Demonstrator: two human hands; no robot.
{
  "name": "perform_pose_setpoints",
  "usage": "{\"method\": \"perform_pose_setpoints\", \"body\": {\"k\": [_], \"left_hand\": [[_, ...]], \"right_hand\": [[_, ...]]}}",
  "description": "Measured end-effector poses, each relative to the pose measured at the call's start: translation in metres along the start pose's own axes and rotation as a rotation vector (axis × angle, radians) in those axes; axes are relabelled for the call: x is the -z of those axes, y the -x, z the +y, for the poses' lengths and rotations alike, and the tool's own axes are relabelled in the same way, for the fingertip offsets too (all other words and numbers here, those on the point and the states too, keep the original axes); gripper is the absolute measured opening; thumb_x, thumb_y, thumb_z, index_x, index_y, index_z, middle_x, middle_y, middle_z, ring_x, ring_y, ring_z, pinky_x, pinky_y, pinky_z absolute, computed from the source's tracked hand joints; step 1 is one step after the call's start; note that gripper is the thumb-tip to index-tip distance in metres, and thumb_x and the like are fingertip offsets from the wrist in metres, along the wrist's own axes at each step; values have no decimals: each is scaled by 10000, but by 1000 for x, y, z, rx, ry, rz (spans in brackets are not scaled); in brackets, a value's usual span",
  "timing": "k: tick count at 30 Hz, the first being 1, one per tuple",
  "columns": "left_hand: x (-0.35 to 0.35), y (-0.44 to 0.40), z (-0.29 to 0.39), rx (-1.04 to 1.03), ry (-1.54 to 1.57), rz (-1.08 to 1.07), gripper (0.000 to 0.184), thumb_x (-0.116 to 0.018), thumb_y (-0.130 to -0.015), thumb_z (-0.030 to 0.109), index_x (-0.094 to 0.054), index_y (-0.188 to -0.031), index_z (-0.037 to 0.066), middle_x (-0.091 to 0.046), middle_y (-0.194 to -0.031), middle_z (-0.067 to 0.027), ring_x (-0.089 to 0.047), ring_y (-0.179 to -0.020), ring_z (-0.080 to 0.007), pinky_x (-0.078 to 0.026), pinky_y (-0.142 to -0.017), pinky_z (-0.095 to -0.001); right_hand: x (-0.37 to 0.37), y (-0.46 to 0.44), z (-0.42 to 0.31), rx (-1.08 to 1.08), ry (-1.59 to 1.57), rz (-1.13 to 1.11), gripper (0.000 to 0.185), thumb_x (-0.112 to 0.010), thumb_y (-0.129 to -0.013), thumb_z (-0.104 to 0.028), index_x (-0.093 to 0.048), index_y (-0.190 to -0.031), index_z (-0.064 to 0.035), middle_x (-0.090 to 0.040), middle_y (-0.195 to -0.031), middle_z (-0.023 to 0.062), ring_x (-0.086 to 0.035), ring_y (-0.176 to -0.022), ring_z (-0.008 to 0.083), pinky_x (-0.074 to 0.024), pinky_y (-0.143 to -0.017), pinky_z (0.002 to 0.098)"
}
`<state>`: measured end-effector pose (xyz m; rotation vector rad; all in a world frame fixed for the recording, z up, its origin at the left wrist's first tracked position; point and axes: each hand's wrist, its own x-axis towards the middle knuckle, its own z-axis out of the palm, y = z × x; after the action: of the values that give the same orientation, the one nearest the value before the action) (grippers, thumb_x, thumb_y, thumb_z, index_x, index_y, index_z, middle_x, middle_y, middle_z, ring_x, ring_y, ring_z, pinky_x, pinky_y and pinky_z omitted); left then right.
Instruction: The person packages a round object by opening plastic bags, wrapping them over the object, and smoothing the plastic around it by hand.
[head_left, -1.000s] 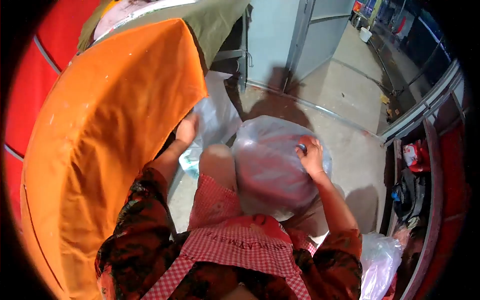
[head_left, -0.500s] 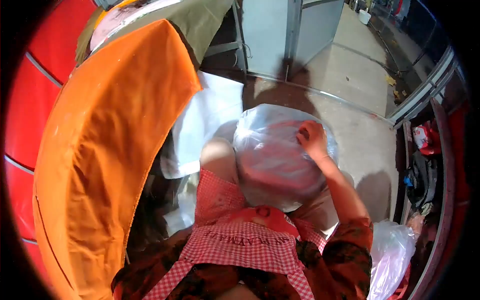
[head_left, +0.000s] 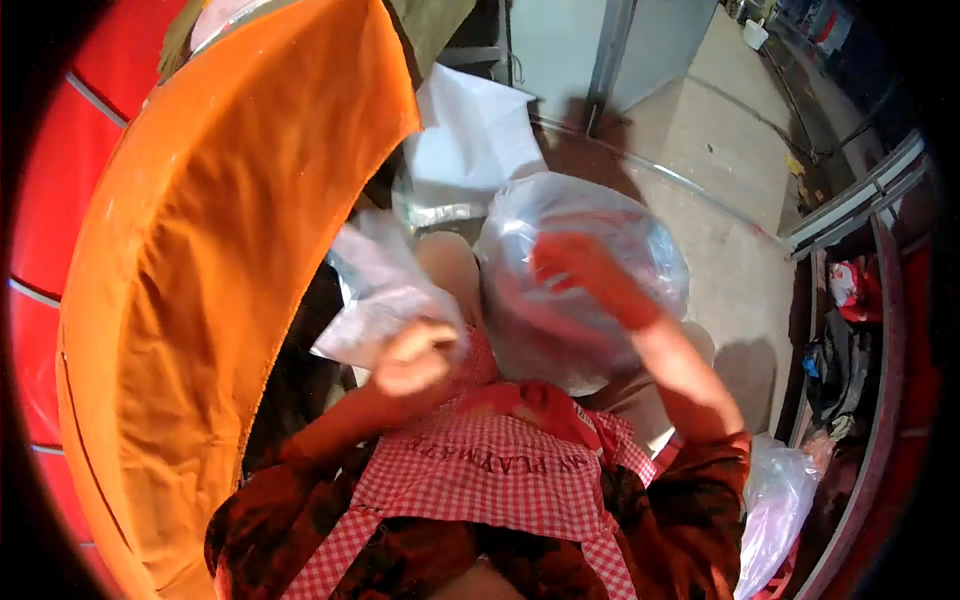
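Note:
A large, full, clear plastic bag [head_left: 590,345] with reddish contents stands between my knees. My right hand [head_left: 600,285] hovers over or rests on its top left side; motion smears the fingers, so their grip is unclear. On the other side, my left hand [head_left: 412,360] is curled at the lower edge of a small whitish, translucent plastic bag [head_left: 375,280] and appears to hold it. This small bag is raised above my left thigh. Past my left knee lies a white sheet or bag [head_left: 470,130], partly over a clear plastic wrapping.
Orange fabric [head_left: 220,240] drapes over a bulky shape at my left. A dark-framed shelf [head_left: 890,370] with black and red items stands at my right, with another plastic bag [head_left: 775,510] beside it. Grey panels [head_left: 555,60] rise ahead.
My left hand has come into view with the small plastic bag. My right hand has moved left across the big bag. The view has shifted a little, and the white sheet sits higher.

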<state>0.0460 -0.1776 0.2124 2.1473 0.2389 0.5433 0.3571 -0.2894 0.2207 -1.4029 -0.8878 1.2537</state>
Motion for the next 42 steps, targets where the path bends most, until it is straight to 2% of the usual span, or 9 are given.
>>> {"method": "perform_pose_setpoints", "body": {"k": [4,8,13,15,20,23,31,34,42], "left_hand": [[-24,-35,54,-345,-84,-363,144,-641,-780,52,-582,-908,22,-597,-1002,-155,-590,-913,-324,-486,-783,-411],[-21,-29,38,-334,4,-501,110,-653,-811,84,-580,-844,9,-610,-973,-121,-603,-932,-312,-492,-805,-410],[14,-4,4,265,529,162,217,-632,-926,132,-567,-734,53,-607,-745,-34,-594,-749,-142,-505,-721,-313],[29,-11,-11,414,334,479,148,-626,-928,113,-525,-834,61,-569,-761,-12,-541,-726,-66,-483,-685,-262],[16,-26,-10,846,689,347,129,-648,-911,149,-552,-976,91,-562,-937,15,-563,-853,-89,-473,-717,-242],[-6,-26,-20,631,923,313,95,-631,-897,-1,-586,-923,80,-609,-870,20,-586,-784,-85,-488,-724,-243],[-6,-23,-9,106,103,232,164,-704,-790,-12,-588,-896,33,-614,-1043,-110,-597,-957,-190,-485,-771,-309],[-7,-35,9,-128,-116,200,112,-678,-844,11,-590,-908,37,-592,-1158,-134,-597,-1004,-244,-465,-844,-353],[-11,-52,41,-238,318,-210,197,-694,-817,23,-620,-997,1,-598,-1206,-180,-608,-1070,-315,-473,-893,-376]], "right_hand": [[-81,-6,18,-250,72,-165,336,-662,-893,-352,-668,-871,-17,-620,-797,24,-576,-766,121,-484,-664,288],[-98,-19,71,3,70,-99,233,-674,-859,-242,-641,-856,-11,-593,-762,3,-528,-754,88,-452,-668,264],[-90,-8,56,74,-26,36,150,-631,-881,-173,-624,-834,-30,-595,-785,-43,-518,-741,70,-438,-652,249],[-83,-11,68,79,-1,40,144,-646,-853,-151,-621,-846,-9,-598,-769,-22,-519,-743,78,-445,-669,257],[-82,-5,78,139,43,46,112,-638,-822,-96,-632,-886,-4,-621,-801,-4,-539,-779,79,-457,-703,256],[-83,-2,74,186,153,71,131,-612,-808,-38,-653,-930,-19,-624,-852,-14,-549,-815,74,-463,-729,247],[-60,18,11,6,-354,-56,204,-614,-910,-223,-646,-981,-34,-617,-904,-15,-559,-893,94,-463,-790,261],[-62,27,5,153,-28,27,202,-651,-892,-205,-651,-1004,-37,-625,-945,-2,-570,-926,106,-472,-829,280],[-43,76,17,325,149,-73,192,-709,-805,-87,-649,-974,-19,-649,-993,77,-597,-925,149,-493,-839,316]]}}
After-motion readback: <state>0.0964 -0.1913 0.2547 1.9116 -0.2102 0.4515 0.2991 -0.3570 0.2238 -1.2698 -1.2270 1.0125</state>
